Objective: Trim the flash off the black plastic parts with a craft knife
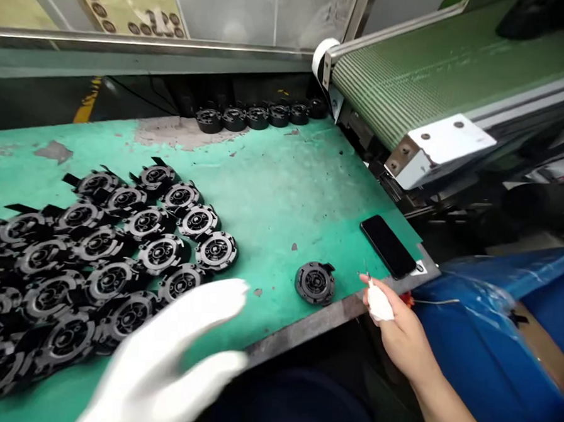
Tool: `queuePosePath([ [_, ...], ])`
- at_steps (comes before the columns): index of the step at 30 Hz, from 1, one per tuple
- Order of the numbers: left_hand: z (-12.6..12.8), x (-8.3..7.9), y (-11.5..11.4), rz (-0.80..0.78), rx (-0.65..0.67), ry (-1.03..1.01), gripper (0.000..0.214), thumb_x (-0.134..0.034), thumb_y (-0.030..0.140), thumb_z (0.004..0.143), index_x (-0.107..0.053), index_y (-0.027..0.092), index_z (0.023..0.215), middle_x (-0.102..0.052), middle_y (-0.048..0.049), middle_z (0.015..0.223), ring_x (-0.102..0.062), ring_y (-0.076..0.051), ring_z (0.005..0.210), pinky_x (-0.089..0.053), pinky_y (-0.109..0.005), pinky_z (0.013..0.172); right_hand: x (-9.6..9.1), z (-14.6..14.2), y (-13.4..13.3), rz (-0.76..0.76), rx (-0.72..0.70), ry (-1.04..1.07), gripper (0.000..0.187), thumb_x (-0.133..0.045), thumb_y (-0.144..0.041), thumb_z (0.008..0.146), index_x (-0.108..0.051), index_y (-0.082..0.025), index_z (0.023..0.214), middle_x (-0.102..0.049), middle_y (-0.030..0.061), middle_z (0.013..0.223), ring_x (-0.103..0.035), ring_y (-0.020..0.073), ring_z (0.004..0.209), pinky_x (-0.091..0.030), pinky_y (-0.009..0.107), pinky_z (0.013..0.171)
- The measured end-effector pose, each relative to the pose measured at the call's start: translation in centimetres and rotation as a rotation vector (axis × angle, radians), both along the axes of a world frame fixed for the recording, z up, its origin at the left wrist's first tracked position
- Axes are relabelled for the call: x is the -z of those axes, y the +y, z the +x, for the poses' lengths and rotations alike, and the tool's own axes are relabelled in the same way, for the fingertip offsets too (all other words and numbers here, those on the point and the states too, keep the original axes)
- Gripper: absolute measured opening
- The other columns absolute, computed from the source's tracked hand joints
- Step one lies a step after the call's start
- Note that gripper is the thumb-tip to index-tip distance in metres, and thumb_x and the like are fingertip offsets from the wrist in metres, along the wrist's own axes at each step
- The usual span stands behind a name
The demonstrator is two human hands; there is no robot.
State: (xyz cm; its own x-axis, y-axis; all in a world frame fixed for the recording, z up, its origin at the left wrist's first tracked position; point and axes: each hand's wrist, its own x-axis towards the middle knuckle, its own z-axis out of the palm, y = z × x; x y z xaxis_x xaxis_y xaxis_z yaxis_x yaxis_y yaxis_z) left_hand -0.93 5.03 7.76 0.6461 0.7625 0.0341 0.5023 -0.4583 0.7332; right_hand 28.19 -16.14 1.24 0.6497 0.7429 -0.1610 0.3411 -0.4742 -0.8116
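Note:
My left hand (175, 350), in a white glove and blurred, is open with thumb and fingers apart. It hovers at the table's front edge, beside the rows of black round plastic parts (159, 252). My right hand (401, 330) is bare apart from a white covering (380, 302) on a finger. Its fingers are closed, with a small thin metal piece (364, 272) at the tips. An orange-handled tool (406, 299) with a thin metal shaft sticks out behind this hand; its grip is mostly hidden. One single black round part (315, 282) lies face up between my hands.
A black phone (388, 246) lies near the right corner of the green table (273, 191). More black round parts (257, 118) stand in a row at the back. A green conveyor belt (412, 73) juts in from the right, above blue plastic sheeting (480, 309).

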Motion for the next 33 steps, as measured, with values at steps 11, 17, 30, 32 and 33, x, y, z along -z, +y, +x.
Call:
queuePosePath([
  [11,14.5,8.1,-7.2,0.059,-0.042,-0.032,0.104,-0.082,0.042,0.074,-0.022,0.023,0.157,-0.046,-0.0148,0.154,-0.046,-0.036,0.143,-0.039,-0.052,0.121,-0.1,2.7,-3.0,-0.007,-0.308,-0.135,0.044,-0.044,-0.023,0.098,-0.06,-0.024,0.14,-0.066,0.0077,0.137,-0.061,0.0246,0.126,-0.048,0.039,0.108],
  [17,9.0,5.5,-4.9,-0.042,0.079,0.057,0.101,-0.076,0.027,0.074,-0.02,0.021,0.158,-0.052,-0.0114,0.148,-0.053,-0.03,0.137,-0.042,-0.048,0.119,-1.7,3.3,0.3,0.017,-0.639,-0.241,0.041,-0.044,-0.024,0.101,-0.061,-0.026,0.138,-0.071,0.0057,0.126,-0.068,0.0213,0.112,-0.053,0.033,0.094],
  [30,7.0,7.0,-3.8,-0.018,0.238,-0.029,0.09,-0.075,0.029,0.075,-0.031,0.023,0.153,-0.053,-0.011,0.148,-0.052,-0.03,0.138,-0.042,-0.047,0.12,-3.4,4.8,7.2,-0.189,-1.01,-0.86,0.046,-0.052,-0.022,0.094,-0.061,-0.031,0.139,-0.072,0.0017,0.091,-0.067,0.02,0.073,-0.041,0.031,0.055],
  [32,6.9,7.0,-3.8,-0.009,0.239,-0.024,0.089,-0.076,0.03,0.075,-0.033,0.022,0.152,-0.052,-0.011,0.15,-0.048,-0.031,0.142,-0.039,-0.048,0.122,-3.3,6.6,7.2,-0.242,-0.847,-1.006,0.043,-0.053,-0.025,0.093,-0.065,-0.028,0.135,-0.074,0.004,0.092,-0.067,0.0221,0.067,-0.037,0.032,0.047],
  [33,6.8,6.9,-3.7,-0.012,0.242,-0.017,0.09,-0.076,0.029,0.074,-0.032,0.021,0.153,-0.051,-0.0112,0.151,-0.046,-0.031,0.143,-0.038,-0.048,0.123,-3.4,7.3,7.2,-0.239,-0.777,-1.026,0.043,-0.052,-0.025,0.093,-0.066,-0.027,0.133,-0.075,0.0049,0.097,-0.069,0.0232,0.069,-0.038,0.032,0.047],
])
